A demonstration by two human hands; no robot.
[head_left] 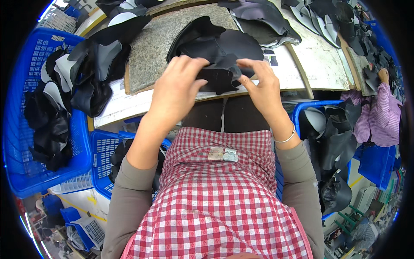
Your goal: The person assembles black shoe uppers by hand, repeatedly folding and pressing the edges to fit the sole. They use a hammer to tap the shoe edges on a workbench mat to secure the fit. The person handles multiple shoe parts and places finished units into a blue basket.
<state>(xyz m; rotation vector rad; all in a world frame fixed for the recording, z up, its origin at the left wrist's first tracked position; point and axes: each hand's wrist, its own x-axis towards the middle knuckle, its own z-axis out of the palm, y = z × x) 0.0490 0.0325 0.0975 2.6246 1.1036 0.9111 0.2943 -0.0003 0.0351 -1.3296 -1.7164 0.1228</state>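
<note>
On the worktable in front of me lies a black shoe upper (pixel 211 45), its smooth, leather-like pieces curving up at the far left. My right hand (pixel 264 84) pinches a small greyish flap of its near edge between thumb and fingers. Over the left part of the same edge is my left hand (pixel 177 86), slightly blurred, thumb and forefinger apart with black material showing between them. The near part of the upper hangs a little past the table edge. The undersides of the fingers on both hands are hidden.
A stone-like slab (pixel 151 52) lies beneath the upper. More black uppers (pixel 263 19) lie behind it, beside a wooden stick (pixel 299 69). Blue baskets of black pieces stand left (pixel 82 146) and right (pixel 297 114). Another person's checked sleeve (pixel 381 112) shows far right.
</note>
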